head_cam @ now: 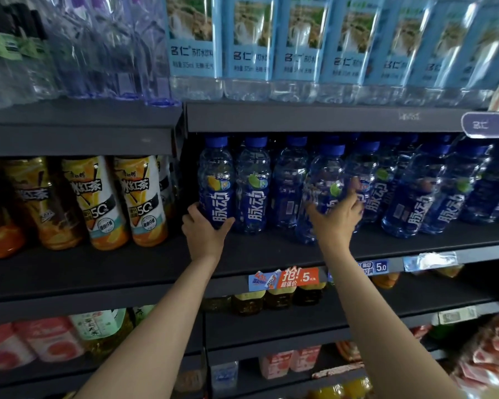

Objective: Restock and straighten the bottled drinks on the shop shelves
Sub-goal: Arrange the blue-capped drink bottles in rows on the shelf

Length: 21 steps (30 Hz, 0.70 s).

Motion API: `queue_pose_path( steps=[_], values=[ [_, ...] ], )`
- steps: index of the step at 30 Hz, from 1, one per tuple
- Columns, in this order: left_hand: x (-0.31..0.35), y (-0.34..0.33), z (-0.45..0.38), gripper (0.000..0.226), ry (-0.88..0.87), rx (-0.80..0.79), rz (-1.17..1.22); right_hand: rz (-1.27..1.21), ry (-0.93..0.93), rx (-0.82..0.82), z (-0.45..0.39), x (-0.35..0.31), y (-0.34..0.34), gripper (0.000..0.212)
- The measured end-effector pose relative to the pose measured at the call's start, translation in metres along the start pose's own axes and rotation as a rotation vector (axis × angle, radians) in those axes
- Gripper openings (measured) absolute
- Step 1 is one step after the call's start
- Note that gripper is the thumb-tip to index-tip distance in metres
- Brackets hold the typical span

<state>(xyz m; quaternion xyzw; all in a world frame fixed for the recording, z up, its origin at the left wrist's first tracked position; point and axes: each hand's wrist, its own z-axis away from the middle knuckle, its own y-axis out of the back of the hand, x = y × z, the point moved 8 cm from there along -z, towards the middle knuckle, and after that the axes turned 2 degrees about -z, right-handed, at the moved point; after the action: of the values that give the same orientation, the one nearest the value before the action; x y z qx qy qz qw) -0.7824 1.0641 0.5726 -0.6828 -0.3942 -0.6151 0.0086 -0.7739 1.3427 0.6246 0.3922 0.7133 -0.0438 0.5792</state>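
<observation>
Both forearms reach up to the middle shelf [271, 249]. Left hand [203, 230], fingers wrapped round the base of the leftmost blue Mizone bottle [216, 181], at 11 o'clock. Right hand [336, 216] clamps a tilted blue bottle [319, 191], at 1 o'clock. Farther, at 12 o'clock: soda-water bottles [248, 44].

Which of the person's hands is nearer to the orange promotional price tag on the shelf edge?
Right. The right hand grips a blue bottle almost directly above the orange price tag; the left hand holds another bottle further left.
</observation>
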Motion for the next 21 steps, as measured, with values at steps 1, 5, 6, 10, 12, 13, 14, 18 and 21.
queue_pose_path(
  steps=[1,5,6,10,12,13,14,18,21],
  values=[
    [0.001,0.001,0.002,0.079,0.002,0.002,-0.011,-0.007,-0.097,-0.133,-0.004,0.014,-0.009,0.071],
    [0.013,0.017,0.015,0.073,-0.13,0.108,-0.019,0.022,-0.141,-0.217,-0.002,0.028,-0.013,0.072],
    [0.017,0.021,0.02,0.067,-0.188,0.141,0.005,0.06,-0.115,-0.189,0.002,0.025,-0.013,0.076],
    [0.046,0.02,0.041,0.048,-0.41,0.087,0.136,0.197,0.039,-0.242,0.039,0.001,-0.038,0.088],
    [0.066,0.012,0.046,0.057,-0.477,-0.018,0.17,0.197,0.156,-0.325,0.059,-0.015,-0.061,0.083],
    [0.072,0.007,0.046,0.062,-0.483,-0.059,0.186,0.189,0.238,-0.377,0.068,-0.025,-0.072,0.077],
    [0.074,0.005,0.044,0.064,-0.459,-0.083,0.204,0.175,0.315,-0.444,0.075,-0.033,-0.083,0.071],
    [0.061,0.02,0.022,0.068,-0.379,-0.057,0.187,0.002,0.311,-0.668,0.064,-0.032,-0.085,0.063],
    [0.056,0.023,0.019,0.065,-0.408,-0.126,0.212,-0.068,0.148,-0.371,0.012,-0.016,-0.05,0.055]
  ],
)
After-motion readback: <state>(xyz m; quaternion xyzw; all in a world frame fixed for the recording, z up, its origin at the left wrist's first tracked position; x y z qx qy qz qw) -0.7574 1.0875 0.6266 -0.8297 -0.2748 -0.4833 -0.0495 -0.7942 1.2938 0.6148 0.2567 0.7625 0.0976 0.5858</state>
